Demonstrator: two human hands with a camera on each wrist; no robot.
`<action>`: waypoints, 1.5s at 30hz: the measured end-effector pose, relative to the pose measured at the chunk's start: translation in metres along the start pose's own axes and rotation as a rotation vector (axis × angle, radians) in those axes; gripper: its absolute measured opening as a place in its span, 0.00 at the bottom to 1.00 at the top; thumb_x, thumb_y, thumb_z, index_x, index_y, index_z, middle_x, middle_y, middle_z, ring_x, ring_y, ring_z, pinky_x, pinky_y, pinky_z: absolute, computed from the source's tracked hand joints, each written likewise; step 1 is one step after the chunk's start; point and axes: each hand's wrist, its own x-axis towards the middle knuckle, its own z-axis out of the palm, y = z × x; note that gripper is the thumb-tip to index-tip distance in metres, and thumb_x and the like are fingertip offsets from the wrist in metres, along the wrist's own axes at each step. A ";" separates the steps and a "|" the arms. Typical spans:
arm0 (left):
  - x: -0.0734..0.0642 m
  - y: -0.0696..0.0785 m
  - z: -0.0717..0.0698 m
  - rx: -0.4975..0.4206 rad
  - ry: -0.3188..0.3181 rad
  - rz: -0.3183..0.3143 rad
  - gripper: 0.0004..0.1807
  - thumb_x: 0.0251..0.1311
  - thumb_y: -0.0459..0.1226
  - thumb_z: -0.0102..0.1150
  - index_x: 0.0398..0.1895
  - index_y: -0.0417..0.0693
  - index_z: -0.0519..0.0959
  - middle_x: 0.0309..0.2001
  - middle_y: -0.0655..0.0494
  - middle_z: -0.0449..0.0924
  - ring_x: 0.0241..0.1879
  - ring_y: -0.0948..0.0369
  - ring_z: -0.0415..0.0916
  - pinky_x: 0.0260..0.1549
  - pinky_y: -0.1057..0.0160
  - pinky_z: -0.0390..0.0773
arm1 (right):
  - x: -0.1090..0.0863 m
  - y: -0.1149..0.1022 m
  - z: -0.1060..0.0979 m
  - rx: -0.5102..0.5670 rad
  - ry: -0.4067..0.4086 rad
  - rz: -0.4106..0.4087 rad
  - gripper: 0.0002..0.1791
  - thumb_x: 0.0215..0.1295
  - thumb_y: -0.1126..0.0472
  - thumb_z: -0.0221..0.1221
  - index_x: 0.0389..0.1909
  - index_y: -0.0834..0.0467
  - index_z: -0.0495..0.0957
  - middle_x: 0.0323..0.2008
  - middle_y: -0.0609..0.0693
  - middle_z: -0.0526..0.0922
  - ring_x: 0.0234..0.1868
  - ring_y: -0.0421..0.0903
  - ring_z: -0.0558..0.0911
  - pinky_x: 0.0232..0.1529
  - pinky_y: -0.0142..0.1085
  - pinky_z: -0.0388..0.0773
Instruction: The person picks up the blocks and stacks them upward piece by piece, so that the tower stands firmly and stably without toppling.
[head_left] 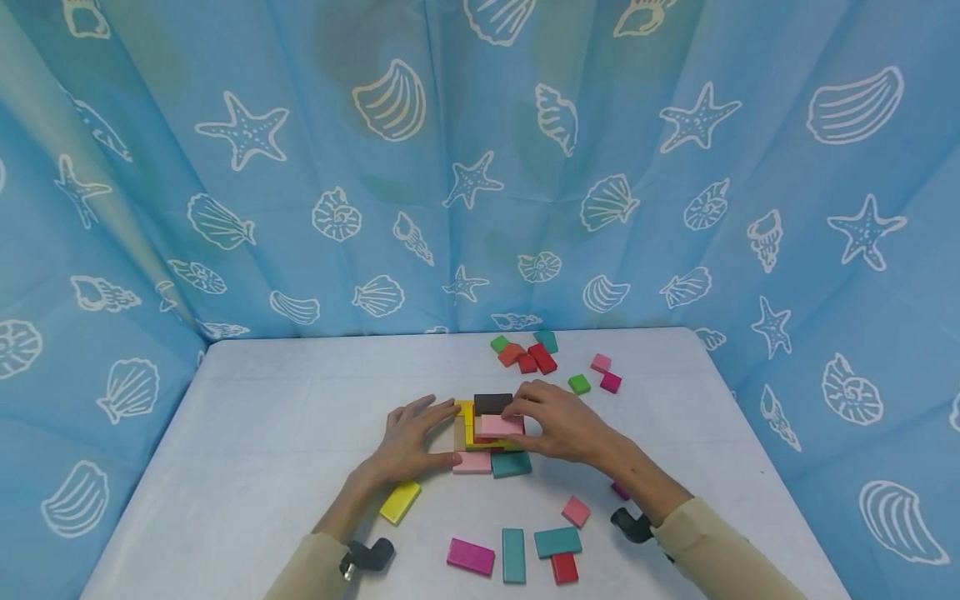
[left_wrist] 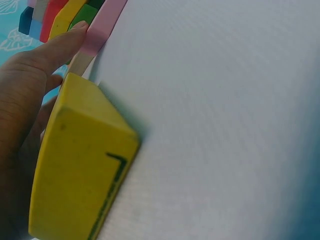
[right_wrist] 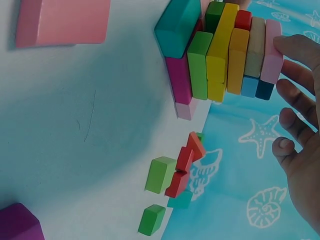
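A layered stack of coloured wooden blocks stands mid-table, its yellow block (head_left: 469,422) showing at the left and a dark block (head_left: 492,404) at the back of the top. My right hand (head_left: 562,422) pinches a light pink block (head_left: 499,426) on the top layer, finger and thumb at its right end. Spread around the stack's left side, my left hand (head_left: 408,437) has its fingertips near the back corner. Its thumb touches the low pink block (head_left: 472,462) in front, beside a teal block (head_left: 512,464). Part of the left fingers is hidden behind a loose yellow block (left_wrist: 85,160) in the left wrist view.
Toward the front lie a magenta block (head_left: 471,557), an upright-lying teal block (head_left: 513,556), another teal block (head_left: 558,542), a red block (head_left: 565,568) and a small pink block (head_left: 576,511). Several red and green pieces, including a green block (head_left: 579,384), are scattered behind. A patterned curtain (head_left: 480,250) borders the table.
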 end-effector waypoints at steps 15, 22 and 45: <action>0.000 0.000 0.002 0.005 0.012 -0.007 0.48 0.51 0.69 0.61 0.77 0.74 0.59 0.77 0.71 0.57 0.79 0.54 0.43 0.72 0.39 0.46 | 0.005 -0.004 0.000 -0.008 0.008 -0.005 0.20 0.54 0.46 0.74 0.49 0.41 0.84 0.42 0.37 0.80 0.44 0.33 0.77 0.45 0.30 0.81; 0.001 0.000 0.003 0.012 0.013 -0.012 0.49 0.50 0.70 0.61 0.77 0.76 0.59 0.77 0.71 0.57 0.79 0.54 0.43 0.72 0.39 0.46 | 0.006 -0.005 0.001 -0.018 -0.001 0.016 0.22 0.53 0.45 0.75 0.49 0.41 0.84 0.41 0.37 0.80 0.44 0.33 0.78 0.45 0.30 0.81; -0.001 0.004 -0.001 0.015 0.019 0.004 0.47 0.51 0.69 0.61 0.76 0.72 0.61 0.77 0.67 0.58 0.79 0.51 0.44 0.71 0.37 0.46 | -0.014 0.021 0.000 0.304 -0.200 0.283 0.20 0.57 0.42 0.71 0.26 0.47 0.71 0.20 0.40 0.73 0.26 0.39 0.76 0.27 0.32 0.75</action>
